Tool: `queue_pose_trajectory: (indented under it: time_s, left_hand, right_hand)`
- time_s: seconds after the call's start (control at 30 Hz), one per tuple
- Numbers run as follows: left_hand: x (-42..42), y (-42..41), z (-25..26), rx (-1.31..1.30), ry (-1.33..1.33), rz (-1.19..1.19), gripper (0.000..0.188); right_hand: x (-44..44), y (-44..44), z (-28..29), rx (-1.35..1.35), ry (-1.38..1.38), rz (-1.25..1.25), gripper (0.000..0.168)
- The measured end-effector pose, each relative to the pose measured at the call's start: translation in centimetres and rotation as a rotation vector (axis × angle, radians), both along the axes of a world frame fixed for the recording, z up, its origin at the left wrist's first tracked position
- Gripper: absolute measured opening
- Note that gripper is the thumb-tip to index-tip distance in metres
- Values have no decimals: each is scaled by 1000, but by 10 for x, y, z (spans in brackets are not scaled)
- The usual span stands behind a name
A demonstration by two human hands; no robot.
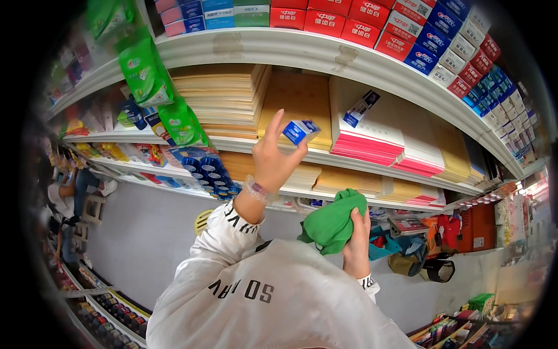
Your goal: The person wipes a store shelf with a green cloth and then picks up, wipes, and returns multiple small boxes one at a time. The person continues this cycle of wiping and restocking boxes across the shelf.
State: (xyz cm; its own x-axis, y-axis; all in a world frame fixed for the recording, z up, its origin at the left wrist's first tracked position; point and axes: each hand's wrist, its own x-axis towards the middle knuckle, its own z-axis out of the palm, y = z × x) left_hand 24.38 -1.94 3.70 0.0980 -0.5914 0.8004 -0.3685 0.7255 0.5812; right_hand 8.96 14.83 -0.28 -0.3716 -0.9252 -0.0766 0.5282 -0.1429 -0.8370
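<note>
My left hand (279, 152) is raised in front of the shelf, with thumb and fingers around a small blue-and-white carton (298, 131), probably a toothpaste box seen nearly end-on. My right hand (358, 235), lower and to the right, grips a bunched green cloth (333, 222). Another blue-and-white carton (362, 108) lies at a slant on a stack of white-topped paper with pink edges (370, 131). Brown paper or envelopes (301, 98) are stacked behind my left hand.
Above, a white shelf (279, 43) carries rows of toothpaste boxes (324, 24). Green tissue packs (146, 72) hang at the left, over blue-capped containers (209, 170). Caps or bags (405, 257) are at the right. Another person's legs (83, 187) show at far left, beside a stool (93, 208).
</note>
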Motion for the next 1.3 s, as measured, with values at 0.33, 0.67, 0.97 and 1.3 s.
queue_pose_trajectory:
  time_s: [0.33, 0.67, 0.97, 1.3]
  left_hand:
    - [22, 65, 40, -171, -186, -321, 72]
    - [44, 85, 66, -212, -238, -373, 84]
    - [52, 80, 69, -180, -251, -447, 86]
    - [77, 63, 79, -79, -161, -775, 89]
  right_hand:
    - [3, -41, 62, -532, 900, 132, 50]
    - [-3, -57, 25, -112, 443, 452, 46]
    - [13, -42, 28, 36, -97, 716, 55]
    - [41, -44, 36, 165, -503, 666, 55]
